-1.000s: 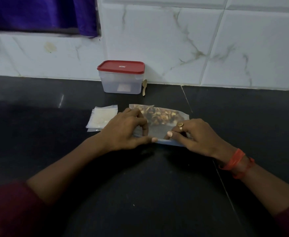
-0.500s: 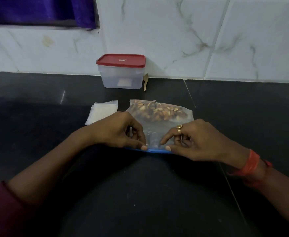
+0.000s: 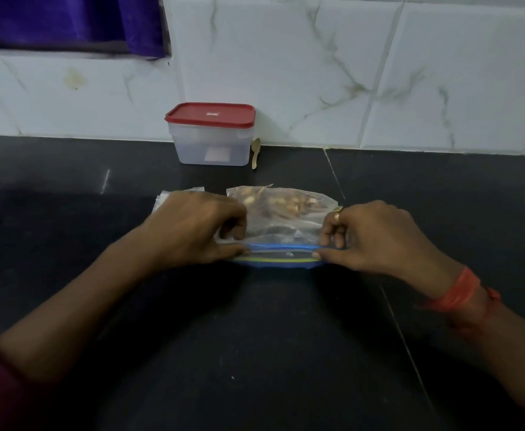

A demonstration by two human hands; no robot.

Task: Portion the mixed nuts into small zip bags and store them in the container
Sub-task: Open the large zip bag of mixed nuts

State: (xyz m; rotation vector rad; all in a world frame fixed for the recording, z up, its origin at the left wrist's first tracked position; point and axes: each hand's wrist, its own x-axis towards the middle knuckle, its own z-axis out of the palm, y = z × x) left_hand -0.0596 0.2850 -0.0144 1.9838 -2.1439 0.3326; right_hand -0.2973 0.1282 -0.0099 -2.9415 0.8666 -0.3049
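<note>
Counter: a dark counter is lying under both arms, and a white tile wall is standing at the back.
Left hand: the left hand is pinching the left end of the big bag at its zip edge.
Right hand: the right hand is pinching the right end the same way.
Why: I think each hand is holding one end so the mouth can be pulled wide.
Zip edge: it is lying between the two hands, closest to the person, and its strips are looking a little apart.
Nuts: the mixed nuts are sitting at the bag's far end, away from the fingers.
Small bags: the small zip bags are peeking out behind the left hand, just beside the big bag.
Container: the container is waiting by the wall with its red lid on.
Spoon: a little spoon is leaning just beside it.
</note>
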